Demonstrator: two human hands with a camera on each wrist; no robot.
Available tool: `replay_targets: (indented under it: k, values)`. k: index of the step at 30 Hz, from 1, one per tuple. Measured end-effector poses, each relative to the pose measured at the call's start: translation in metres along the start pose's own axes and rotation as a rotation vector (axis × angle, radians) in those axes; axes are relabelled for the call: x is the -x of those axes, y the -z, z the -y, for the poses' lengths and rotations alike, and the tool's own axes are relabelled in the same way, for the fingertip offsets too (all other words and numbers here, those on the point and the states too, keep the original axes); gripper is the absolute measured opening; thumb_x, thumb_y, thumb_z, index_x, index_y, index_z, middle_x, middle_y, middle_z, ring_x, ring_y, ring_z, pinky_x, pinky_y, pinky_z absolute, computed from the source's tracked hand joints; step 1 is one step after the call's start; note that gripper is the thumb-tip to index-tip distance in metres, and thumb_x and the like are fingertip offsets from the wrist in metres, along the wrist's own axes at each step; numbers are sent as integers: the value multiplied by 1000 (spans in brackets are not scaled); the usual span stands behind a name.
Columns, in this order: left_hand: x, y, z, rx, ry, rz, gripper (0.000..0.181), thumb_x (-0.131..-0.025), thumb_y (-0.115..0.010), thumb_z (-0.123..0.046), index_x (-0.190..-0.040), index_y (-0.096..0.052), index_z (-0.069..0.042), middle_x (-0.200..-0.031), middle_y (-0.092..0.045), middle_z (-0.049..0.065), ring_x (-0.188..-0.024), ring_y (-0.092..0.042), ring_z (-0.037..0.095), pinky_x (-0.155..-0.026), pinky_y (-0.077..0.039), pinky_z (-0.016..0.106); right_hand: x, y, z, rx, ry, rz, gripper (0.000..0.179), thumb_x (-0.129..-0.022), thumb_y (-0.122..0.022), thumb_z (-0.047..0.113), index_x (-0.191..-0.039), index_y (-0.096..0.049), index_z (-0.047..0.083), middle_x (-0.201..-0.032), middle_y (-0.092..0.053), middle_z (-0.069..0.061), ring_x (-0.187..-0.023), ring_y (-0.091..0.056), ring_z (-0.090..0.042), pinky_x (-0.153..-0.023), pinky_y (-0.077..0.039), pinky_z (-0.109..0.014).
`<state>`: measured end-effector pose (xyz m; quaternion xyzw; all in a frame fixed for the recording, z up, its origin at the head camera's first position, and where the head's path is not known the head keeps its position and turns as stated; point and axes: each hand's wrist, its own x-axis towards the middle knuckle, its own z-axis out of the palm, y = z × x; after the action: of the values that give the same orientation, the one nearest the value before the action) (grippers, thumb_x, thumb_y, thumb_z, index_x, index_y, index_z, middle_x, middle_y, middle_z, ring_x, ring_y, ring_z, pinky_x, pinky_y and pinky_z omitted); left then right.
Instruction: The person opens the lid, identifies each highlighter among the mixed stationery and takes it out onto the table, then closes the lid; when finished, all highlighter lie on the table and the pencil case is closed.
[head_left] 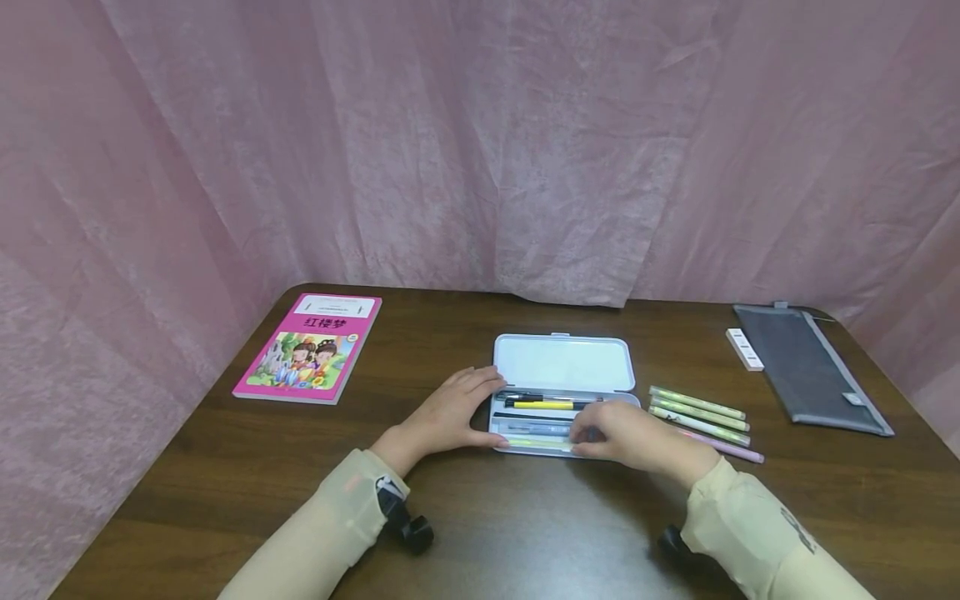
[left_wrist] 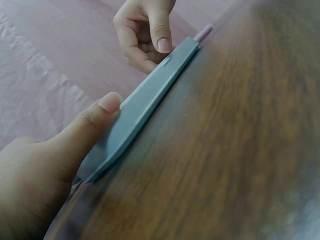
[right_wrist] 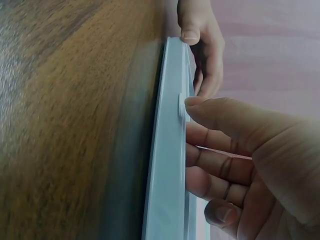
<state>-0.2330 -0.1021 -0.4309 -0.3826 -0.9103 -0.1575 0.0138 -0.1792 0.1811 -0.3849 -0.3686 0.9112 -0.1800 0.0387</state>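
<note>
A pale pencil case (head_left: 564, 364) lies on the table with its lid tipped back. Inside are a yellow-and-black pen (head_left: 543, 405), a black pen (head_left: 525, 396), a clear bluish pen-like item (head_left: 536, 428) and, along the front, a yellow-green pen (head_left: 536, 443). My left hand (head_left: 453, 414) grips the case's left end, thumb on the front edge and fingers toward the hinge. My right hand (head_left: 626, 435) is over the right part of the tray, its fingers curled down inside and the thumb (right_wrist: 197, 102) at the front rim. I cannot tell whether those fingers hold a pen.
Several green-patterned pens (head_left: 701, 408) and a pinkish-purple pen (head_left: 727, 448) lie right of the case. Farther right are a white block (head_left: 744, 349) and a grey mesh pouch (head_left: 813, 367). A pink book (head_left: 311, 348) is at the back left. Pink curtains (head_left: 480, 167) hang behind.
</note>
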Motion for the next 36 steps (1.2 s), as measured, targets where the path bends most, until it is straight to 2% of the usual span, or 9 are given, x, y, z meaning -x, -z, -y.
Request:
replay_targets:
  k: [7,12,24,30,36]
  values:
    - [0,0,0,3,5,-4,87,-75,-68,-66,-141,-46,-14,-151,-42,4,-143,-35,18,-121,-24,40,-3,-1,2,10,-26,22,8,-83,-74,20,-88,-73,13,-81,-67,6,-75,-59,-4,-69,-51,-24]
    - [0,1,1,-8,-6,-8,87,-75,-68,-66,-141,-46,-14,-151,-43,4,-142,-35,18,-121,-25,40,-4,-3,1,34,-13,12,9,-81,-75,20,-85,-72,14,-78,-63,7,-71,-54,-1,-65,-48,-22]
    - [-2,1,1,-24,-12,-3,87,-75,-68,-67,-141,-46,-14,-151,-42,4,-142,-35,18,-121,-25,39,-4,-3,2,31,-34,18,12,-77,-77,18,-79,-66,17,-75,-54,9,-68,-46,-1,-60,-41,-20]
    - [-2,-1,1,-26,-16,-11,87,-75,-68,-66,-140,-47,-14,-150,-43,4,-142,-36,18,-120,-26,40,-4,-1,3,23,-30,5,13,-77,-77,15,-78,-64,18,-72,-57,11,-65,-46,-1,-59,-41,-19]
    - [0,-2,0,-31,-26,-24,86,-74,-69,-66,-139,-48,-14,-149,-44,4,-140,-38,18,-120,-27,40,-3,0,4,-11,-52,30,10,-79,-75,13,-81,-66,17,-71,-58,12,-62,-43,1,-58,-40,-17]
